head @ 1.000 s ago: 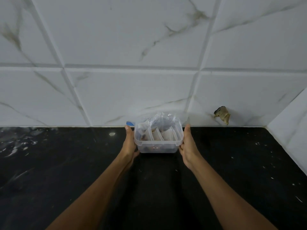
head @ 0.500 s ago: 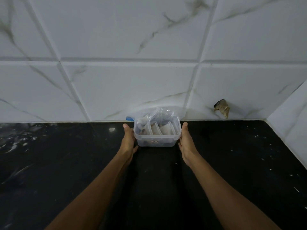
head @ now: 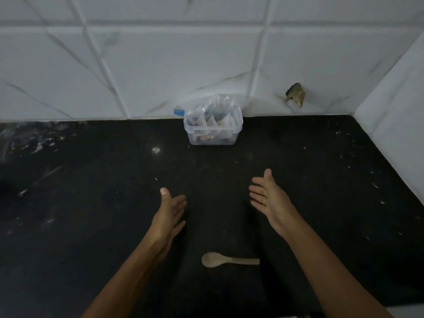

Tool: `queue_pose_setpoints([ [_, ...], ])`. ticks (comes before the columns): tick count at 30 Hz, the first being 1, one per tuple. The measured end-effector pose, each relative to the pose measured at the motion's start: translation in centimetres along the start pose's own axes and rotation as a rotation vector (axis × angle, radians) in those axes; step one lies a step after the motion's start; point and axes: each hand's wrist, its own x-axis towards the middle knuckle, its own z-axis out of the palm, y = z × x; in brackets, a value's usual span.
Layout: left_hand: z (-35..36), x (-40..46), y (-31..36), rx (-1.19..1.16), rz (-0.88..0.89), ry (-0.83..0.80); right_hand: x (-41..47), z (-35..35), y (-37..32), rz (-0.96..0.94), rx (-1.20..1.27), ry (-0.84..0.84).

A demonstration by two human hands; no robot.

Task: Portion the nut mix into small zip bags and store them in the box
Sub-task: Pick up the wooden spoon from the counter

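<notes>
Both hands have let go of the one box (head: 213, 129), which sits against the wall; left hand (head: 168, 213) and right hand (head: 268, 199) hover empty, fingers relaxed. Several zip bags (head: 215, 111) fill it; one spoon (head: 229, 260) lies nearby.

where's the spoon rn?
Head view: the wooden spoon lies flat on the black counter near the bottom centre, between the two forearms, bowl pointing left.

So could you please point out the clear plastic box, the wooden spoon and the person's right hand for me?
clear plastic box (head: 214, 138): head view, on its front wall.
wooden spoon (head: 210, 260): head view, on its bowl.
right hand (head: 269, 198): head view, on the middle of the open palm.
</notes>
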Motion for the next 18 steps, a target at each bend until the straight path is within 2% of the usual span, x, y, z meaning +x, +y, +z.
queue_pose_setpoints([
  [5,0.4,-4.1,-3.8,0.017,-0.135,-0.005,-4.0,-1.2,4.1,0.143,-0.213,-0.034],
  [7,0.9,-5.0,-4.6,0.061,-0.166,0.002,-5.1,-1.4,5.4,0.108,-0.393,-0.026],
  [11,1.9,-6.2,-5.4,0.089,-0.199,0.001,-6.1,-1.9,8.2,-0.051,-0.937,0.036],
  [14,2.6,-6.7,-5.9,0.079,-0.204,0.008,-6.8,-1.5,9.5,-0.09,-1.094,0.019],
  [18,3.1,-7.2,-6.4,0.065,-0.2,0.01,-7.3,-0.8,10.8,-0.179,-1.18,0.017],
])
